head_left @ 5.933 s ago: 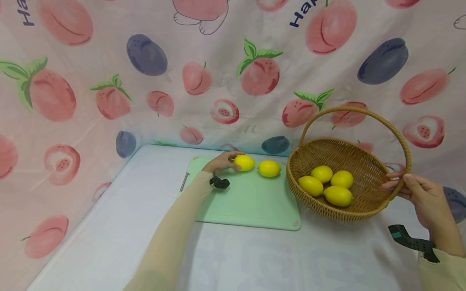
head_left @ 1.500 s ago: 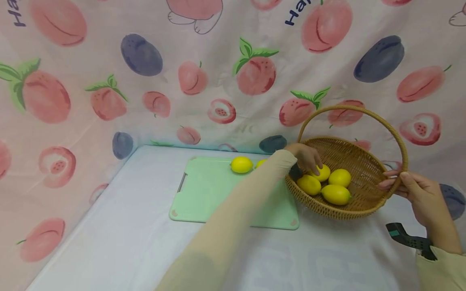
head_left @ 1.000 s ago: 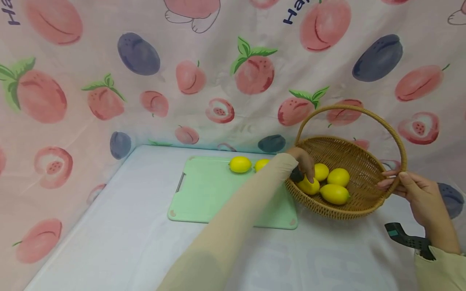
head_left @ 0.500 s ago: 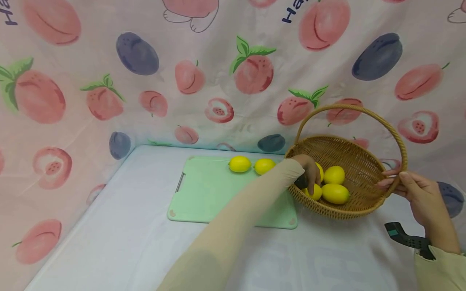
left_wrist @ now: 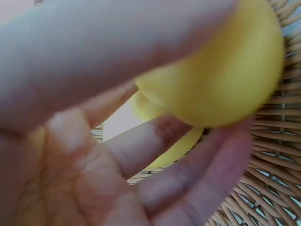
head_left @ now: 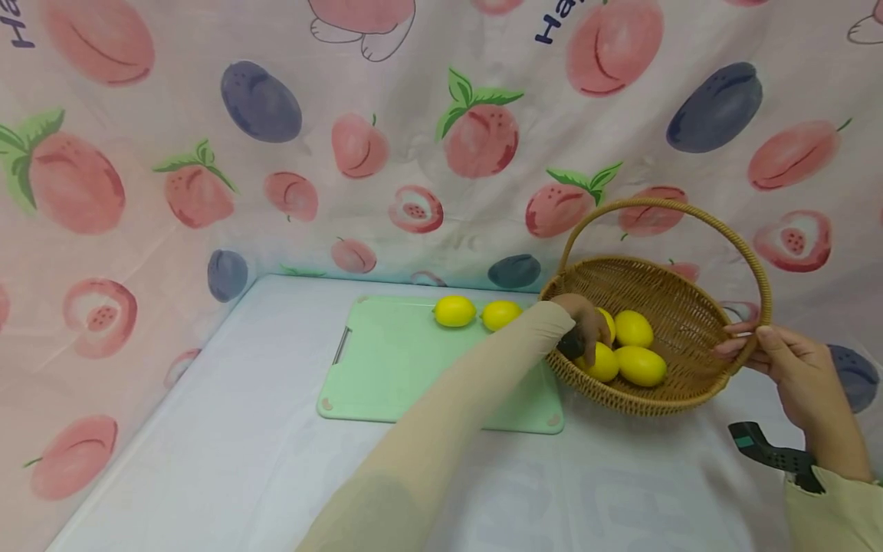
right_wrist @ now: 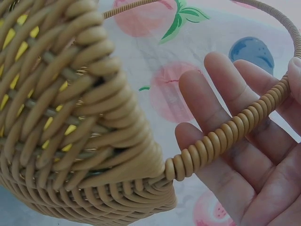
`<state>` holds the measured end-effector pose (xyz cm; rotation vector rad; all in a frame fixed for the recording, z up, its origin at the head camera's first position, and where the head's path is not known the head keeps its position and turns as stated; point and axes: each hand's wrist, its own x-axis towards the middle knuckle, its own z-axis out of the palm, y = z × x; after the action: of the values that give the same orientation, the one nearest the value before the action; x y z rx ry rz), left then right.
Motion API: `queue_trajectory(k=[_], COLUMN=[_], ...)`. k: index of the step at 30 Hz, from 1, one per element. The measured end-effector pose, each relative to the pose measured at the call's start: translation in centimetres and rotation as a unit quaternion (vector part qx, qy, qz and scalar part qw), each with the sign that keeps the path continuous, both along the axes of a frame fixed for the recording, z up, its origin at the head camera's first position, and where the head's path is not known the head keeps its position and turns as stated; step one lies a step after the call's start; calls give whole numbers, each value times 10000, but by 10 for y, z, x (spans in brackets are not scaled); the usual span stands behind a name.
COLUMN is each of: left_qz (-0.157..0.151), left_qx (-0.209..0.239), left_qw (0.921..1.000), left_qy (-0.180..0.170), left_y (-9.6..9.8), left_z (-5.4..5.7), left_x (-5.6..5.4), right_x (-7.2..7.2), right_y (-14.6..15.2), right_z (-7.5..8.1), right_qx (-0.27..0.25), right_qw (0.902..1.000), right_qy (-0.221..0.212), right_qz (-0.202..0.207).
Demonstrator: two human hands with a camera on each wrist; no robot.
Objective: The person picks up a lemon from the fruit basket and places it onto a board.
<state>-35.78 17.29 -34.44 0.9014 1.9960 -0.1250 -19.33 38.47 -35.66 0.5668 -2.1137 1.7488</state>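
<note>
In the head view, my left hand reaches down into the wicker basket. Its thumb and fingers are round a lemon at the basket's left, and the left wrist view shows this lemon close up between them. Beside it in the basket lie another lemon in front and a lemon behind; one more is partly hidden by the hand. My right hand holds the basket's handle near its right base, thumb on the near side, fingers behind, and the basket is tilted towards me.
A green cutting board lies on the white-covered table, left of the basket. Near its back edge sit a lemon and a second lemon. A fruit-print cloth hangs behind. My left forearm crosses the board.
My left hand has left the lemon on the board and moved right into the basket. Lately it has shifted among the lemons, nudging them slightly. My right hand keeps its hold on the handle.
</note>
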Motion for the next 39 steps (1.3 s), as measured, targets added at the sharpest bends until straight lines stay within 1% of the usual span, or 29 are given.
queue_trajectory(k=[1,4,6,10,13,16,18,25,31,34,39], left_qz=[117,327,374,566,512,343,284,529,500,570,711], left_qx=[121,342,352,341,403,543,672,882,1116,1219,1237], left_qw=[9998,9985,9980,9967,9967,9969,9965,9944,9924,9908,9893], left_qy=[-78,-291,-356,-479,-481,-446,-418,-256,-105,-149,-319], left_y=[-1,-1,0,2,2,1,0,3,1,0,-1], left_z=[0,-2,-2,-4,-5,-5,-6,-10,-10,-8,-2], left_x=[0,-2,-3,-5,-5,-5,-4,-3,-1,0,-1], right_x=[0,0,0,-1,-1,-1,0,-1,-1,-1,-2], right_y=[0,-1,-1,-1,0,0,0,-1,-1,0,0], right_z=[0,0,1,1,0,1,1,0,0,1,1], right_qx=[13,-8,-54,-140,-128,-126,-100,-11,-73,-106,-129], right_qw=[10000,10000,10000,9998,9998,9998,9999,10000,10000,9999,9998], right_qy=[9,34,48,54,60,64,58,-36,-8,7,13], right_qz=[-1,28,60,116,117,125,105,-71,29,95,126])
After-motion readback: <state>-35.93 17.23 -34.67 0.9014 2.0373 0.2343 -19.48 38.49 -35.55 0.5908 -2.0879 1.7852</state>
